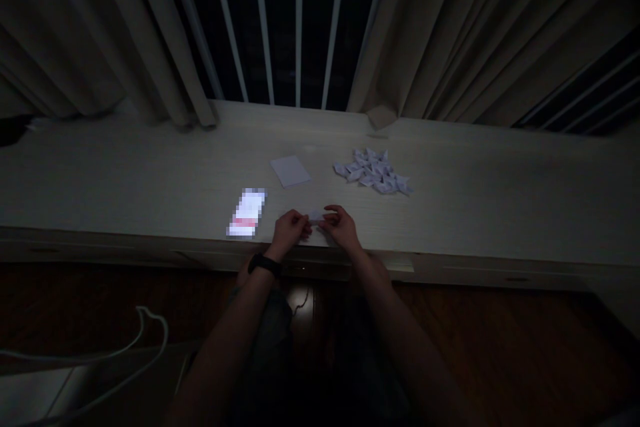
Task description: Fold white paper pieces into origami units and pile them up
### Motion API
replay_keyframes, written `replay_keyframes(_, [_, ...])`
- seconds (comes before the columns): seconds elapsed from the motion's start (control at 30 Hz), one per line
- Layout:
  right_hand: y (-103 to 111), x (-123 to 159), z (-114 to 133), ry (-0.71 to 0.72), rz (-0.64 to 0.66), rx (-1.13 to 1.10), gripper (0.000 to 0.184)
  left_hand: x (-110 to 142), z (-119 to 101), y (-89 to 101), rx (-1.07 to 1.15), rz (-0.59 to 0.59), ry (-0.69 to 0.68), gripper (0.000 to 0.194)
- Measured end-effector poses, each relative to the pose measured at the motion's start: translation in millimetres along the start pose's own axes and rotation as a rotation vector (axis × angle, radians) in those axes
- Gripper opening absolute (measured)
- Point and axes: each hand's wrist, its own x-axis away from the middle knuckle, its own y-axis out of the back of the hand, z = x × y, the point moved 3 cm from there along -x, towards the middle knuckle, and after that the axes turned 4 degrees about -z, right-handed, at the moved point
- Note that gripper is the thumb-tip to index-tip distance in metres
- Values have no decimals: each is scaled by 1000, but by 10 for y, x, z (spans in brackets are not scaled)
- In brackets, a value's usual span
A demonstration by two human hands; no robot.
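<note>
A small piece of folded white paper [315, 216] is between my two hands, just above the front edge of the pale counter. My left hand [291, 229], with a dark watch on its wrist, pinches the paper's left end. At the right end, my right hand [341, 225] grips it between thumb and fingers. The paper's exact fold is too dim to make out. Beyond my hands lies a stack of square white paper sheets [290, 171]. To its right is a cluster of several small folded paper pieces [373, 172] with pointed tips.
A lit phone [247, 213], its screen blurred, lies left of my hands on the pale counter [475, 207]. Curtains [425, 27] hang around a barred dark window behind. A beige object [381, 116] leans by the right curtain. A white cable [150, 347] loops at lower left.
</note>
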Motion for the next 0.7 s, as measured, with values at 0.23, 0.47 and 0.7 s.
replay_keyframes(0.23, [-33, 27, 20, 82, -19, 46, 34, 19, 0, 6, -125, 11, -73, 31])
replay_keyframes(0.47, [-47, 50, 6, 45, 43, 74, 29, 25, -22, 18, -246, 7, -173, 33])
replay_keyframes(0.7, [-33, 53, 72, 73, 88, 82, 23, 22, 3, 8, -216, 8, -175, 30])
